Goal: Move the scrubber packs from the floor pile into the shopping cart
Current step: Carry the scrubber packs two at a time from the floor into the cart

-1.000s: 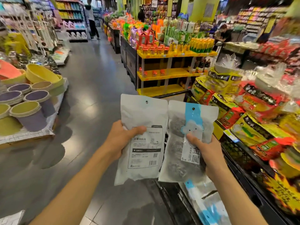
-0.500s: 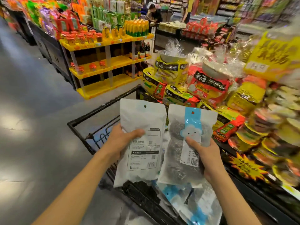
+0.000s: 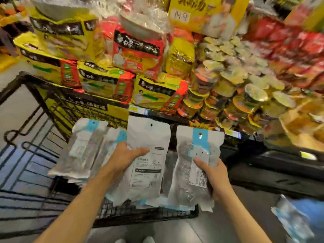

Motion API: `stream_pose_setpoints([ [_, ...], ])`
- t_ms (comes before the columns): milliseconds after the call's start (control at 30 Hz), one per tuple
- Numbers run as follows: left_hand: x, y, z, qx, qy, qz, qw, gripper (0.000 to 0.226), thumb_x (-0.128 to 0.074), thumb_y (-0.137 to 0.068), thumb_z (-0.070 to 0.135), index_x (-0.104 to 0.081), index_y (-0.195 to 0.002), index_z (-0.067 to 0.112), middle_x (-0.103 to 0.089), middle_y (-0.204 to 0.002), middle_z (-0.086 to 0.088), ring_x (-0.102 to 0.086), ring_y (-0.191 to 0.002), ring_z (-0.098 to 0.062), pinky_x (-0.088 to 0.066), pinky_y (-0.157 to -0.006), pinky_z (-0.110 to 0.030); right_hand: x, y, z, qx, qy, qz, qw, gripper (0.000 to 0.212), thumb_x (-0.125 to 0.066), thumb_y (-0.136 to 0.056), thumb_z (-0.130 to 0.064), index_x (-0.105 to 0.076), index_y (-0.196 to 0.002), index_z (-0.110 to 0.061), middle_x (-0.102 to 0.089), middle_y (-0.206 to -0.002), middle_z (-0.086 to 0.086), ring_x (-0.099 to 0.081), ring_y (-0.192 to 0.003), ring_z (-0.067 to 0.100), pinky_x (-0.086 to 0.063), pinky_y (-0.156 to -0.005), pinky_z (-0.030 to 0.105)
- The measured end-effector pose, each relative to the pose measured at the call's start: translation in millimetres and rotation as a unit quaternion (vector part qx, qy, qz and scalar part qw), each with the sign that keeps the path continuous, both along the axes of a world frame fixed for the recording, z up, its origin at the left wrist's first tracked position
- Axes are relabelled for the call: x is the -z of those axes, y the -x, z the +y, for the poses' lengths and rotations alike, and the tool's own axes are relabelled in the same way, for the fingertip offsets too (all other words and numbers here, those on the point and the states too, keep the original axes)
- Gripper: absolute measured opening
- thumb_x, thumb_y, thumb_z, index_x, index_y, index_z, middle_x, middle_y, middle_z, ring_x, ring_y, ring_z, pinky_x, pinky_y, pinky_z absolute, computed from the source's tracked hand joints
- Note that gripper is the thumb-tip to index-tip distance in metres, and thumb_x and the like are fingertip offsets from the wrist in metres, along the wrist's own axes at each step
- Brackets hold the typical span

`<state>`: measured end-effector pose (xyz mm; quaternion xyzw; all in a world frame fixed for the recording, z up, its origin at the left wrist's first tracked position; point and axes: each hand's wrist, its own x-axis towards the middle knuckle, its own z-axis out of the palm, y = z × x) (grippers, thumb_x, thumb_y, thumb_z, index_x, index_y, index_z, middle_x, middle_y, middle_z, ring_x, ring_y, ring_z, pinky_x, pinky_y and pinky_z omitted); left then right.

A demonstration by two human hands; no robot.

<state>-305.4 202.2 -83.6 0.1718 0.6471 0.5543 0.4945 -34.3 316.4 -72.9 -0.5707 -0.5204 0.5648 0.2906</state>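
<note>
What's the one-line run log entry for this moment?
left hand: holds back-label pack | right hand: holds blue-strip pack | both over cart

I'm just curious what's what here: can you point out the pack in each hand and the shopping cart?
Left-hand scrubber pack (image 3: 149, 137): head view, plain white upper back.
Right-hand scrubber pack (image 3: 184, 181): head view, clear front over steel wool.
Shopping cart (image 3: 140, 213): head view, black near rim.

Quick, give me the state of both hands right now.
Left hand: holding a scrubber pack, printed back up.
Right hand: holding a blue-striped scrubber pack.
</note>
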Motion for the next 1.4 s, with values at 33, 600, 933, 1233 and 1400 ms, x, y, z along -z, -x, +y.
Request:
stream_pose_setpoints([
  [33, 10, -3, 6, 0.003, 0.008, -0.001, 1.000, 0.022, -0.083, -0.081, 0.003, -0.071, -0.097, 0.014, -0.080, -0.093, -0.006, -0.078, -0.075, -0.017, -0.063, -0.066, -0.034, 11, -4, 2, 0.009, 0.007, -0.009, 1.000, 0.036, -0.084, -0.084, -0.014, -0.072, -0.118, -0.015, -0.080, -0.106, 0.005, -0.077, -0.096, 0.025, -0.061, -0.092, 0.048],
  [600, 117, -15, 56, 0.042, 0.108, 0.047, 0.992, 0.031, -0.085, -0.080, 0.009, -0.068, -0.105, 0.019, -0.080, -0.098, -0.006, -0.077, -0.093, -0.029, -0.063, -0.083, -0.047, 159, 2, 27, 0.080, 0.059, -0.128, 0.987, 0.055, -0.091, -0.075, -0.035, -0.064, -0.119, -0.017, -0.075, -0.107, -0.002, -0.073, -0.102, 0.021, -0.059, -0.087, 0.041],
  [933, 151, -14, 61, 0.076, 0.120, 0.046, 0.989, 0.041, -0.084, -0.081, 0.007, -0.070, -0.118, 0.012, -0.079, -0.105, -0.007, -0.077, -0.097, -0.027, -0.062, -0.087, -0.049, 186, 26, 24, 0.025, -0.113, -0.447, 0.887, 0.092, -0.076, -0.080, -0.060, -0.038, -0.151, -0.016, -0.045, -0.147, 0.018, -0.047, -0.132, 0.039, -0.040, -0.110, 0.051],
  [1233, 148, -30, 63, 0.149, 0.075, 0.405, 0.899, 0.107, -0.084, -0.082, 0.012, -0.012, -0.161, 0.018, -0.031, -0.162, -0.009, -0.030, -0.150, -0.027, -0.028, -0.121, -0.041, 153, 10, 30, -0.191, -0.222, -0.512, 0.807, 0.102, -0.026, -0.087, -0.082, -0.010, -0.166, -0.019, 0.002, -0.174, 0.013, 0.003, -0.161, 0.033, 0.000, -0.126, 0.056],
  [1400, 130, -35, 59, 0.273, 0.092, 0.642, 0.711, 0.114, -0.074, -0.089, 0.018, 0.012, -0.163, 0.016, 0.010, -0.171, -0.021, 0.009, -0.159, -0.036, 0.003, -0.127, -0.054, 116, 5, 18, -0.226, -0.221, -0.535, 0.784, 0.116, -0.002, -0.077, -0.094, 0.004, -0.165, -0.020, 0.009, -0.173, 0.011, 0.009, -0.160, 0.031, 0.002, -0.127, 0.057],
])
